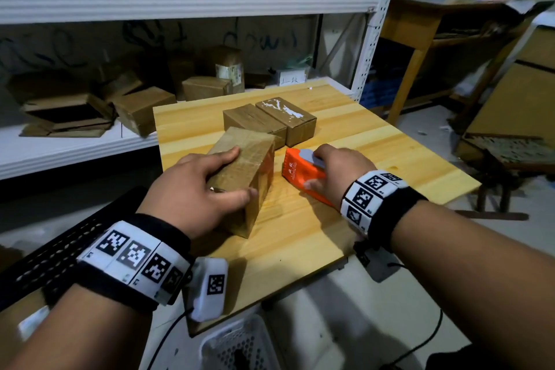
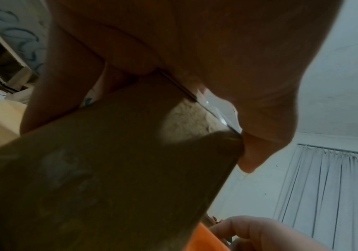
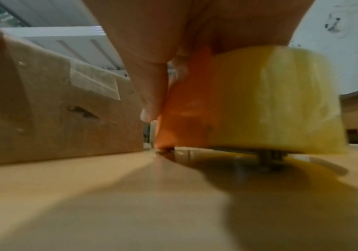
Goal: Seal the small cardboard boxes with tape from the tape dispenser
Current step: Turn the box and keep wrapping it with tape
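Left grip (image 1: 192,189) clasps near box (image 1: 243,177); right grip (image 1: 336,171) holds tape dispenser (image 1: 300,171); two boxes (image 1: 270,120) behind

— How many small cardboard boxes sit on the wooden table (image 1: 375,141)?
— Three: the near box (image 1: 243,171), a middle box (image 1: 252,120) behind it, and a far box (image 1: 285,117) with white scraps on top, beside the middle one.
— Tape dispensers?
— One, the orange tape dispenser (image 1: 300,173), just right of the near box, carrying one yellowish tape roll (image 3: 276,101).
— Hands over the table?
— Two, the left hand (image 1: 192,186) and the right hand (image 1: 339,171).
— Boxes beyond the table?
— Several on the white shelving (image 1: 180,0); the dim ones can't be counted exactly.
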